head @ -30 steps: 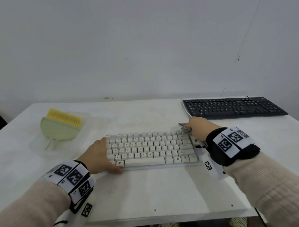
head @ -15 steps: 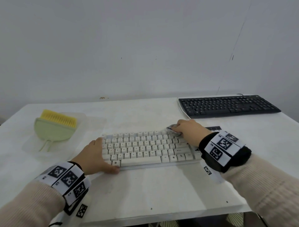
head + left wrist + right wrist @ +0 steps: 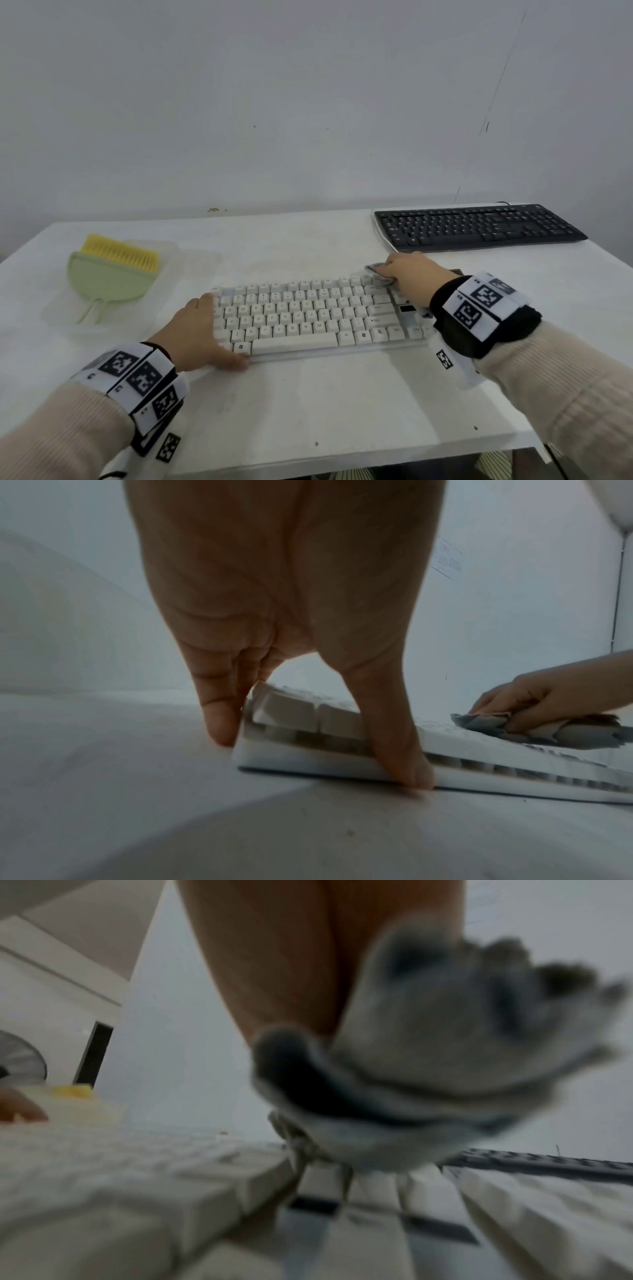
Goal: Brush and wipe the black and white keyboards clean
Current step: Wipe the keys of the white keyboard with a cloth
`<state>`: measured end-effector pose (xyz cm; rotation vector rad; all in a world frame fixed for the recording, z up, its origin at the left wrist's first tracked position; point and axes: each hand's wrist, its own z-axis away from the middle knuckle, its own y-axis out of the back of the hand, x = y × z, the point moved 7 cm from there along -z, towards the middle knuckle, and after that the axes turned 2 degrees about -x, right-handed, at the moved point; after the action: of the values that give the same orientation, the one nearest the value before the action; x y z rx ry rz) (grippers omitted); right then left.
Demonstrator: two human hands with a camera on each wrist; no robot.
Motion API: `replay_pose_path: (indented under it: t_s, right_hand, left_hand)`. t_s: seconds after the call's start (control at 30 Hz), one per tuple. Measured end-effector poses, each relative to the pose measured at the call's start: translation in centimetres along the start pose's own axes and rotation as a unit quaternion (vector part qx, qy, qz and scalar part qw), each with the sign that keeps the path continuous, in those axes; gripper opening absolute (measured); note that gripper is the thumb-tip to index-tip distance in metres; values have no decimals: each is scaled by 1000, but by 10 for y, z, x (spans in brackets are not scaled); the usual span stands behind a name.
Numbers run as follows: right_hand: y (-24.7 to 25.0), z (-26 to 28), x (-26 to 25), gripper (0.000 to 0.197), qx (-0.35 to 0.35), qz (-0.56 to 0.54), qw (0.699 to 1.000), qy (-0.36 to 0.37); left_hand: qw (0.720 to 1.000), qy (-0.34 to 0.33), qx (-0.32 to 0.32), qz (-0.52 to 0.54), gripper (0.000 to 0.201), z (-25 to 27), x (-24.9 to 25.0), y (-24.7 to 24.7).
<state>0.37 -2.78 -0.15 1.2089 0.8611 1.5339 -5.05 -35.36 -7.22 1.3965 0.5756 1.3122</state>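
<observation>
The white keyboard (image 3: 308,315) lies mid-table. My left hand (image 3: 198,329) holds its near-left corner, fingers down the left end and thumb on the front edge; the left wrist view shows this left hand (image 3: 315,750) clasping that white keyboard (image 3: 479,753). My right hand (image 3: 407,274) grips a crumpled grey cloth (image 3: 378,274) pressed on the keys at the upper right corner. The right wrist view, blurred, shows the cloth (image 3: 428,1069) over the white keyboard (image 3: 137,1191). The black keyboard (image 3: 479,228) sits at the back right, apart from both hands.
A pale green brush with yellow bristles (image 3: 113,274) lies in a clear tray (image 3: 191,260) at the back left. The table's front edge (image 3: 342,462) is close to my forearms. A wall stands right behind the table.
My right hand slid the cloth a little left along the top key row, then back toward the right corner. My left hand kept its hold on the keyboard.
</observation>
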Motion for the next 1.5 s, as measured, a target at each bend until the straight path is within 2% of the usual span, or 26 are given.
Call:
replay_pose_path:
  t_s: [0.1, 0.33, 0.57, 0.7, 0.77, 0.97, 1.07, 1.13, 1.2, 1.3, 1.37, 1.5]
  right_hand:
    - [-5, 8, 6, 45, 38, -8, 999, 4]
    - [-7, 11, 22, 53, 37, 10, 999, -7]
    - [-11, 6, 41, 36, -18, 21, 996, -89]
    - [5, 3, 22, 23, -5, -6, 1000, -19]
    - [3, 2, 8, 31, 8, -8, 1000, 4]
    - [-12, 11, 31, 43, 10, 3, 998, -59]
    - [-12, 16, 57, 26, -36, 20, 994, -102]
    - [-12, 19, 75, 20, -34, 19, 992, -119]
    - [-13, 20, 81, 26, -22, 7, 993, -115]
    - [-22, 25, 71, 39, -41, -22, 995, -89]
    - [-27, 29, 69, 47, -7, -49, 995, -87]
    - [-37, 32, 86, 66, 17, -78, 991, -107]
  left_hand:
    - [1000, 2, 4, 0, 134, -4, -6, -2]
    - [1000, 5, -5, -3, 132, -7, -13, -6]
    - [999, 26, -27, -10, 136, 13, 11, 5]
    - [998, 40, -41, -27, 142, 18, 18, 8]
    - [998, 39, -40, -27, 143, 19, 19, 10]
    - [999, 27, -37, -29, 148, 19, 20, 10]
    - [998, 33, -35, -34, 143, 20, 20, 10]
    - [998, 33, -37, -35, 142, 21, 22, 10]
    - [998, 34, -38, -36, 143, 22, 21, 10]
    - [998, 36, -34, -30, 139, 22, 21, 10]
    - [998, 38, -31, -26, 131, 22, 20, 11]
    - [999, 29, -36, -17, 141, 22, 20, 10]
